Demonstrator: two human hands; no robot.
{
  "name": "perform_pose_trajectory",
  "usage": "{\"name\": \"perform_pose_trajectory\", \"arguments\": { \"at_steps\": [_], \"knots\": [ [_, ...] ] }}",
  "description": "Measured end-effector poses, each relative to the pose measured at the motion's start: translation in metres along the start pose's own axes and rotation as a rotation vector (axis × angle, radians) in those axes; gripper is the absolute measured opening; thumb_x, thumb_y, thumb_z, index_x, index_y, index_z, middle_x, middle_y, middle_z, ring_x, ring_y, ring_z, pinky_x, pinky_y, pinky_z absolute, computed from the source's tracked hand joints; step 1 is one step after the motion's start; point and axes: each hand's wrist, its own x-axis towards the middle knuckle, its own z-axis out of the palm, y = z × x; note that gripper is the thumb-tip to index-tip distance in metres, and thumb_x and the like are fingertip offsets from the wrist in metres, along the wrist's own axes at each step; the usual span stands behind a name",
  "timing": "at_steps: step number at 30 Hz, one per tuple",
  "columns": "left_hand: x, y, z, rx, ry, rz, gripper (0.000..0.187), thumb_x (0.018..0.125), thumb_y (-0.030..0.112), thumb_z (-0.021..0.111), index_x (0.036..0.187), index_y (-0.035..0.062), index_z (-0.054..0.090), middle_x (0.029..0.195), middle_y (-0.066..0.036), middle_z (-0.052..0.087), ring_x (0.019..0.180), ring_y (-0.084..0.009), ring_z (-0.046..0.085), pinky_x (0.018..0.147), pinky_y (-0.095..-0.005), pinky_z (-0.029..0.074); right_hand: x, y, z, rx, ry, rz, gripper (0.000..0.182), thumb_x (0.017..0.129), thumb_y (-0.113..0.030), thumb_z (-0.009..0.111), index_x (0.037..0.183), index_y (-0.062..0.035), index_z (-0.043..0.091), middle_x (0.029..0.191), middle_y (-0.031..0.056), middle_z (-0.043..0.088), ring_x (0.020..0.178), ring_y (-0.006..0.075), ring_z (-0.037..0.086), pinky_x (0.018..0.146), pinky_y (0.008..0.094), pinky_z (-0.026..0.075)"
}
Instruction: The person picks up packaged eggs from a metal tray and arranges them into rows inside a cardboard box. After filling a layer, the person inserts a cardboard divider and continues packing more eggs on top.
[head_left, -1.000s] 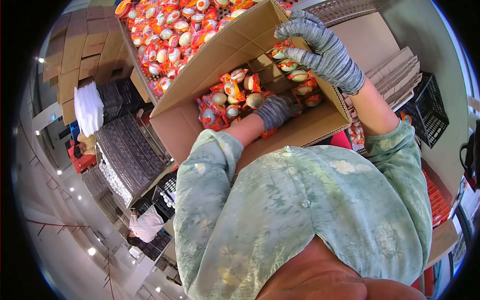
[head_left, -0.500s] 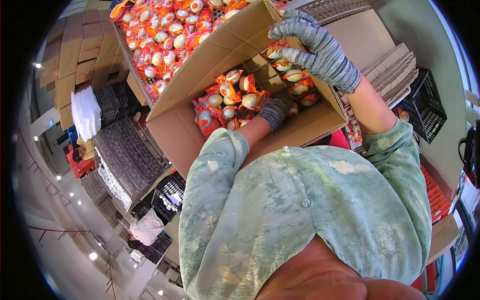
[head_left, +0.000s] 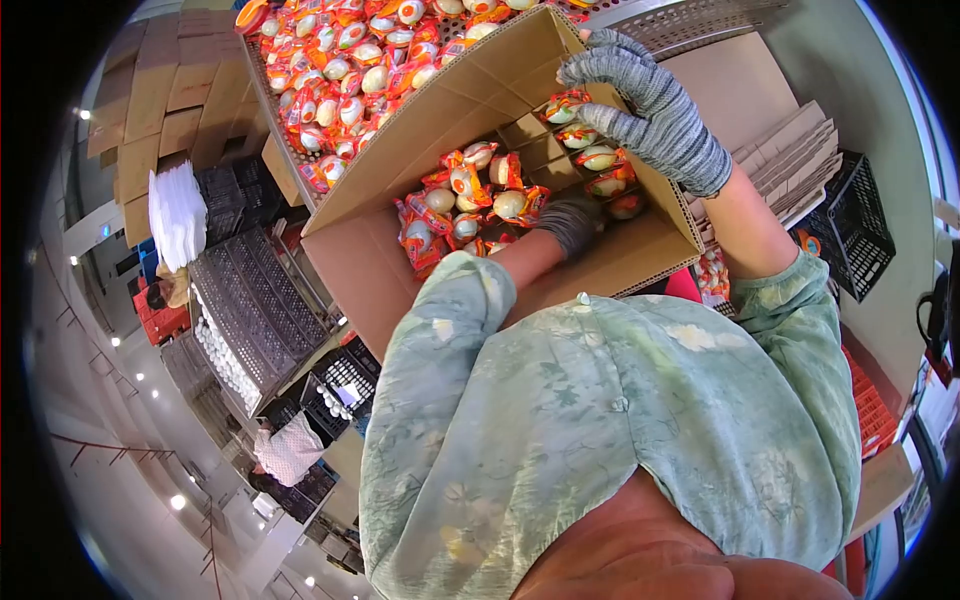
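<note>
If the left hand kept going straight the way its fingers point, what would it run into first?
Probably the wrapped egg at the near end of the row by the carton's side wall. The left hand is dark and its fingertips are hard to make out, so depth is uncertain.

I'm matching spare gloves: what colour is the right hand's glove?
The glove is streaky light and dark grey, clearest in the head view.

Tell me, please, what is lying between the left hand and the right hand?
Between the left hand and the right hand, the head view shows a row of wrapped egg-shaped items inside the carton.
</note>
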Motion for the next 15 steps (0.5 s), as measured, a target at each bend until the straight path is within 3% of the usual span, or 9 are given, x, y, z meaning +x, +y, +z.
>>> {"name": "perform_pose_trajectory", "arguments": {
  "at_steps": [3,5,8,9,12,15],
  "knots": [
    [-0.054,-0.031,-0.010,-0.317,0.291,0.131,0.033,0.081,0.021,0.058,0.112,0.0139,0.062,0.097,-0.018,0.065,0.092,-0.0293,0.064,0.079,-0.0398,0.050,0.000,0.002,0.000,-0.015,0.001,-0.001,0.035,0.078,-0.011,0.071,0.112,-0.0111,0.063,0.116,0.0030,0.060,0.125,0.0252,0.043,0.104,0.0377,0.034],
    [-0.072,-0.051,-0.029,-0.021,0.243,-0.015,0.038,0.084,0.023,0.057,0.120,0.0131,0.056,0.109,-0.015,0.063,0.098,-0.0296,0.061,0.084,-0.0410,0.048,0.000,0.002,0.000,-0.022,-0.005,-0.012,0.035,0.079,-0.011,0.070,0.112,-0.0112,0.063,0.117,0.0032,0.060,0.124,0.0250,0.043,0.104,0.0377,0.034],
    [-0.096,-0.070,-0.034,0.304,0.180,-0.041,0.039,0.083,0.020,0.056,0.121,0.0142,0.055,0.117,-0.014,0.058,0.101,-0.0284,0.059,0.084,-0.0433,0.048,0.000,-0.001,0.001,-0.005,0.010,0.010,0.034,0.079,-0.012,0.070,0.112,-0.0114,0.063,0.117,0.0033,0.060,0.124,0.0249,0.043,0.104,0.0378,0.035],
    [-0.094,-0.081,-0.012,0.461,0.256,-0.059,0.042,0.084,0.018,0.053,0.126,0.0159,0.051,0.122,-0.012,0.053,0.107,-0.0289,0.055,0.085,-0.0446,0.047,0.000,0.000,0.001,0.001,0.010,-0.004,0.034,0.079,-0.012,0.070,0.112,-0.0114,0.063,0.117,0.0032,0.060,0.124,0.0250,0.043,0.104,0.0378,0.035],
    [-0.092,-0.090,0.010,0.464,0.480,0.026,0.042,0.086,0.017,0.049,0.128,0.0164,0.050,0.120,-0.012,0.053,0.110,-0.0310,0.053,0.086,-0.0451,0.047,0.001,0.002,0.001,-0.002,0.015,-0.029,0.034,0.079,-0.012,0.070,0.112,-0.0116,0.063,0.116,0.0029,0.060,0.124,0.0252,0.043,0.104,0.0377,0.035],
    [-0.088,-0.079,-0.007,0.249,0.347,-0.059,0.048,0.081,0.018,0.058,0.128,0.0150,0.049,0.123,-0.016,0.052,0.112,-0.0295,0.053,0.091,-0.0415,0.045,0.001,-0.001,0.001,-0.032,0.011,-0.021,0.034,0.079,-0.011,0.070,0.112,-0.0118,0.063,0.116,0.0025,0.060,0.124,0.0250,0.044,0.104,0.0374,0.035]
  ]
}}
